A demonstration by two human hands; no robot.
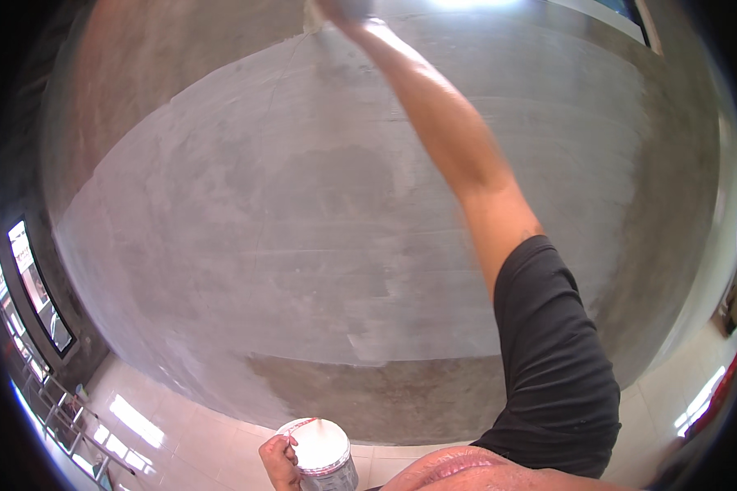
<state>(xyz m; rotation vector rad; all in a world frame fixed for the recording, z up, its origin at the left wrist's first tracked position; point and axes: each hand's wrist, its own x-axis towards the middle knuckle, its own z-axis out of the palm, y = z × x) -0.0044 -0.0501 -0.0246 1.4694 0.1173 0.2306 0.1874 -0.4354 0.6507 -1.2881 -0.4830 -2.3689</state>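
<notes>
At the lower edge, the fingers of my left hand (279, 461) are closed on the rim of a round bucket (332, 477). White material (321, 444) shows inside the bucket, and a thin reddish strip lies across its top beside my fingers. My right arm (442, 123), in a dark short sleeve, reaches far up across a grey wall (319, 237). At the upper edge my right hand (348, 10) is smeared by motion and partly cut off. A pale patch shows beside it, but its fingers and anything in them cannot be made out.
Lighter coating covers much of the wall, with darker bare strips (385, 397) low down and along the right. A metal ladder or scaffold frame (70, 417) stands at the lower left, near narrow windows (39, 286). Glossy pale floor tiles (172, 401) run along the wall's foot.
</notes>
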